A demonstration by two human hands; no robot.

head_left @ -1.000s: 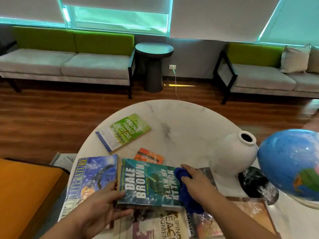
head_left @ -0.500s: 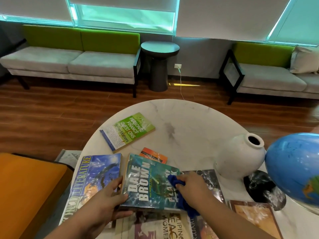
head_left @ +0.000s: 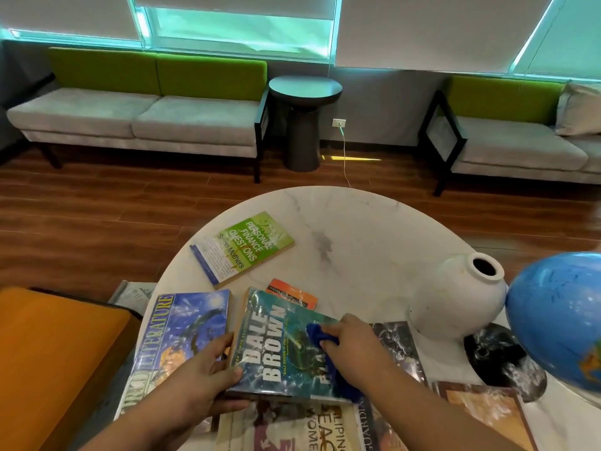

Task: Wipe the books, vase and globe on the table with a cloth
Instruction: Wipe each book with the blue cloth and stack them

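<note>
Step in hand, as we judge it: wiping the front cover of the Dale Brown paperback [head_left: 276, 346]. It sits at 6 o'clock on the round marble desk [head_left: 357, 229], lying over other books.

Our left hand [head_left: 201, 375] pinches its near left corner, thumb on the cover, fingers curled under the edge. Our right hand [head_left: 351, 343] is closed around a bunched blue cloth [head_left: 344, 385] and presses it onto the right half of the cover.

Notes for doing it well:
- Keep the left-hand pinch firm so the paperback does not slide on the glossy covers beneath.
- Run the cloth in overlapping strokes towards 9 o'clock, across the title lettering.
- Shift the thumb to reach the corner under it, then do the spine and edges.
- Use light pressure; the cover looks thin and may crease.

Other task items on the desk; we cannot tell whether any is already wiped:
- World Literature book [head_left: 182, 327], 8 o'clock.
- Green finance book [head_left: 244, 247], 10 o'clock.
- Orange booklet [head_left: 292, 292], just beyond the paperback.
- White vase [head_left: 455, 297], 3 o'clock.
- Globe [head_left: 559, 314], 4 o'clock, just beside the vase; contact not clear.

Room:
- Wood floor [head_left: 97, 216].
- Green-backed sofa [head_left: 136, 112] at 10 o'clock.
- Dark round side table [head_left: 304, 118] at 12 o'clock.
- Second sofa [head_left: 507, 138] at 2 o'clock.
- Orange seat [head_left: 48, 353] just beside the desk at 8 o'clock.
</note>
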